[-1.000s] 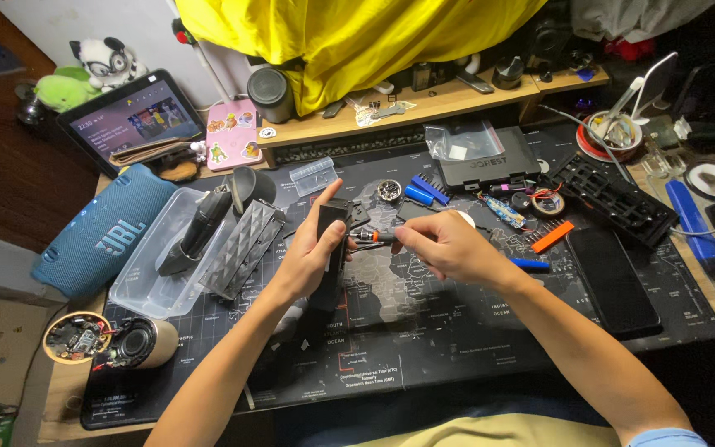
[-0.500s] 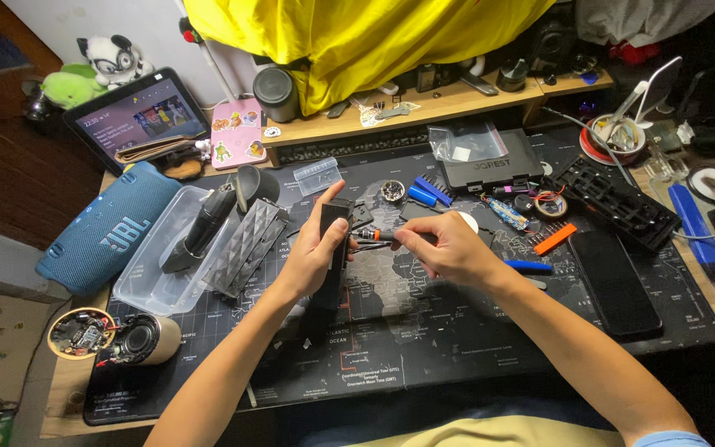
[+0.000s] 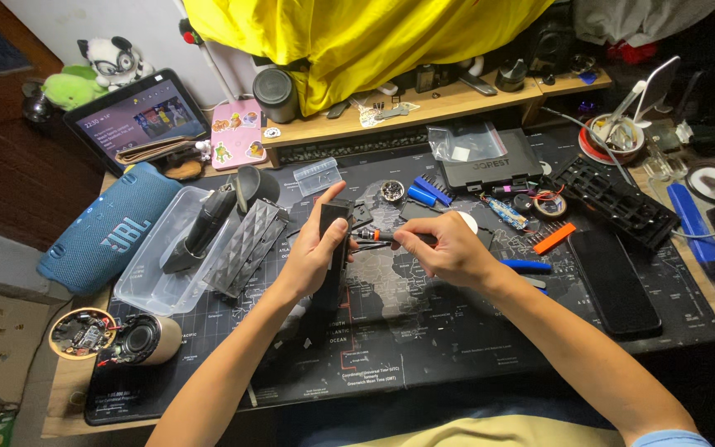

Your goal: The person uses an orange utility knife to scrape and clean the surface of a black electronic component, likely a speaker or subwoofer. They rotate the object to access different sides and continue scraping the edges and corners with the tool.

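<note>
A long black device [image 3: 334, 248] is held upright on its edge near the middle of the dark desk mat [image 3: 457, 331], with the left hand [image 3: 312, 257] wrapped closed around its upper part, thumb raised against the top. A small screwdriver [image 3: 374, 236] with an orange collar is gripped in the closed fingers of the right hand [image 3: 448, 248], and its tip is set against the device's right side, near the top.

Just left of the device, a ribbed black panel [image 3: 246, 248] is seen leaning on the rim of a clear plastic tub [image 3: 146, 285] (it may be a cover already taken off, though that cannot be told for certain). Further left of the device lies a blue cylindrical speaker [image 3: 109, 228], and below that an opened round speaker [image 3: 138, 339] with its circuit board [image 3: 80, 331] exposed.

Right of the device, a flat black slab [image 3: 614, 277] and an orange pry tool [image 3: 554, 237] are laid on the mat.

The work is judged to be midway: parts are already separated, while the device is being worked at one fastening point; how many remain cannot be told.
</note>
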